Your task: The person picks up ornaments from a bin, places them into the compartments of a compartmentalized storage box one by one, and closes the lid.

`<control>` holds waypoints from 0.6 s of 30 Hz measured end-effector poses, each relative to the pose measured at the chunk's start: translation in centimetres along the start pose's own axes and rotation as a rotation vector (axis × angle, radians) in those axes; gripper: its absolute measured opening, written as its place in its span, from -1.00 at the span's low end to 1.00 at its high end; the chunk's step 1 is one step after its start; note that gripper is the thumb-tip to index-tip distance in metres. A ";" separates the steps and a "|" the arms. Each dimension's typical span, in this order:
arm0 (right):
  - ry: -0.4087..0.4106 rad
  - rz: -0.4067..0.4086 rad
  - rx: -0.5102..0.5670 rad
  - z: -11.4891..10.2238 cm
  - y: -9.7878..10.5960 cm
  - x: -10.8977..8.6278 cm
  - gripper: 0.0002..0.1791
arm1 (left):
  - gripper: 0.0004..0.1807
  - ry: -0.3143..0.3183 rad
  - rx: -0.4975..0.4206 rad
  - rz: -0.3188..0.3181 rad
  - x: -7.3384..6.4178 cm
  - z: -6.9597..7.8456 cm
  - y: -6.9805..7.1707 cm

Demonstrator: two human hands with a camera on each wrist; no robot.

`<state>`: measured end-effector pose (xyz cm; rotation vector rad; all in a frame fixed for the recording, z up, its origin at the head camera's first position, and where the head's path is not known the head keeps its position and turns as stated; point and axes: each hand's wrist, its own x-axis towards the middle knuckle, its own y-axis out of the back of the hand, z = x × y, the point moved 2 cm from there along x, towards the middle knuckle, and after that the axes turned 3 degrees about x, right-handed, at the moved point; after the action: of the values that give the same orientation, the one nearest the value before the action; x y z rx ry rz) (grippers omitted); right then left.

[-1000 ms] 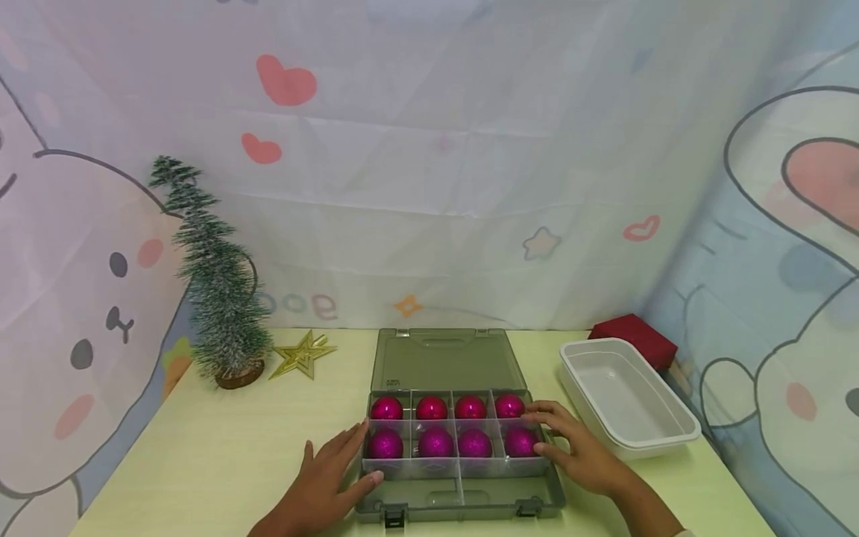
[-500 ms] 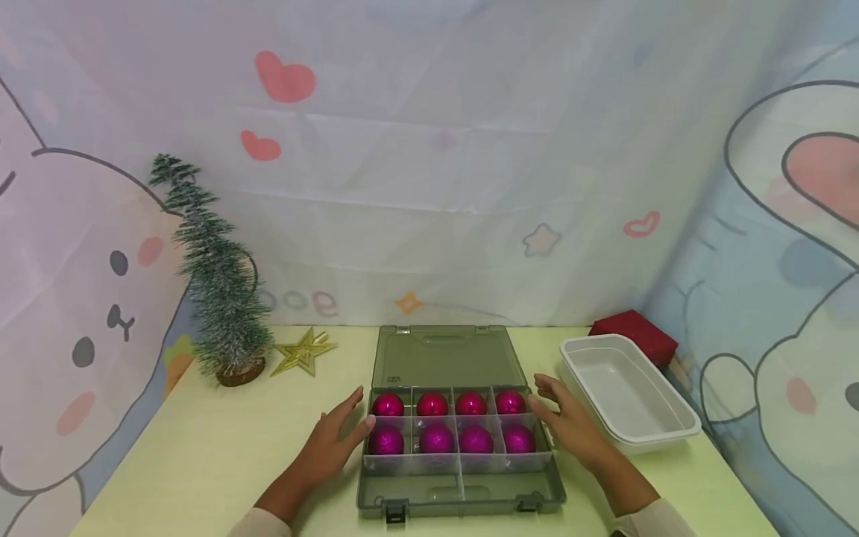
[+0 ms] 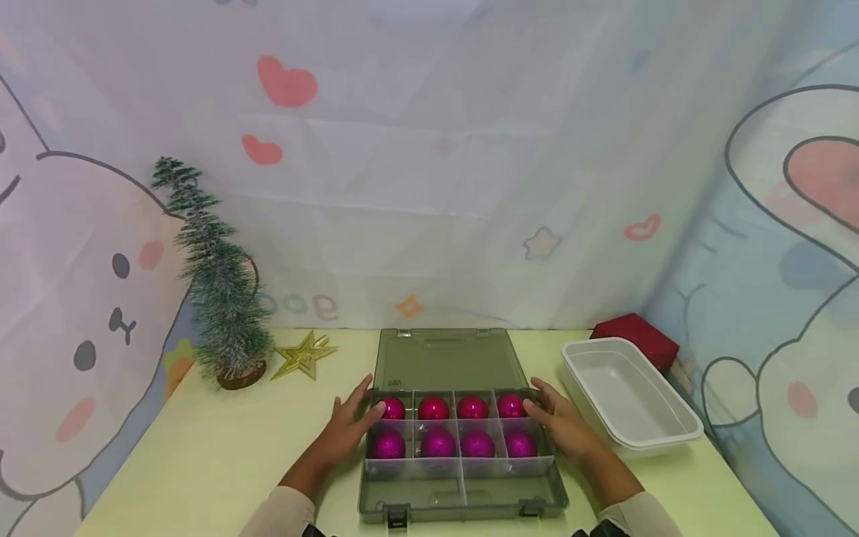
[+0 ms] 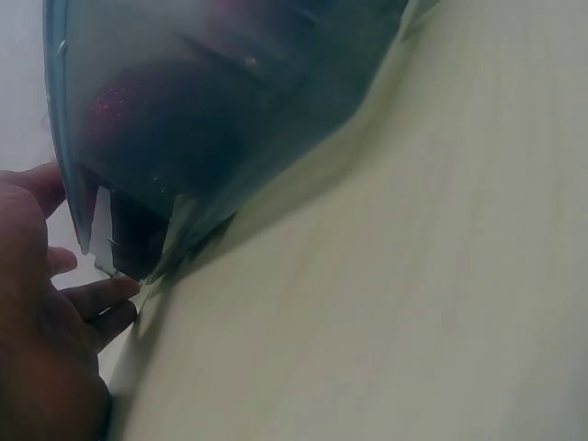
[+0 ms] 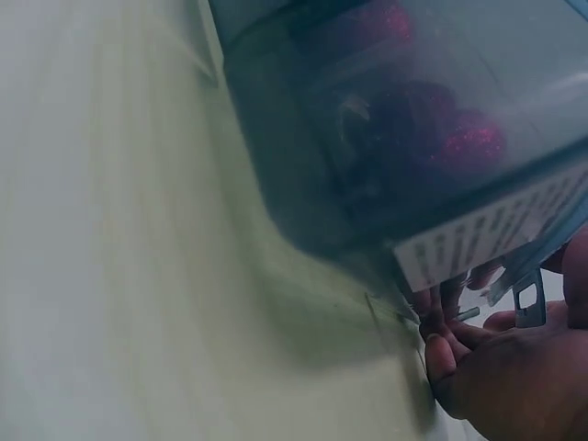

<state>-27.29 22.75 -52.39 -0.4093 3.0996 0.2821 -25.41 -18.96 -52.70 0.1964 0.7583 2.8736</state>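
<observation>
A grey see-through compartment box (image 3: 463, 513) lies on the table with its lid (image 3: 448, 362) folded back. Four-across rows hold several shiny red balls (image 3: 432, 408) and, nearer me, several purple glitter balls (image 3: 439, 443); two wide front compartments hold nothing visible. My left hand (image 3: 345, 426) grips the box's left side towards the hinge, thumb over the rim by a red ball. On the opposite side my right hand (image 3: 564, 426) holds it likewise. Both wrist views show fingers of the left hand (image 4: 50, 322) and right hand (image 5: 514, 367) bent at the box's lower corners.
At the back left stands a small frosted Christmas tree (image 3: 224, 306) beside a gold star (image 3: 305, 356). A white plastic tub (image 3: 624, 399) is at the right, with a dark red block-shaped thing (image 3: 634, 337) behind it. A printed cloth (image 3: 429, 186) hangs behind the table (image 3: 221, 455).
My left hand has come up from the box's front left, left its side, and now grips it near the hinge. My right hand has drawn off the balls to the right side.
</observation>
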 end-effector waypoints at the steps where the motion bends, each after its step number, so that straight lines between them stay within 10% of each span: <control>1: 0.002 -0.001 0.005 0.0 0.1 0.0 -0.17 | -0.14 -0.003 0.001 -0.005 0.1 0.1 0.1; 18: 0.053 -0.047 0.097 0.2 0.4 0.0 -0.13 | -0.09 -0.039 -0.028 -0.027 0.0 0.5 0.1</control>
<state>-27.37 23.15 -52.56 -0.4936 3.1339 0.1216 -25.36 -18.78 -52.19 0.2359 0.7075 2.8445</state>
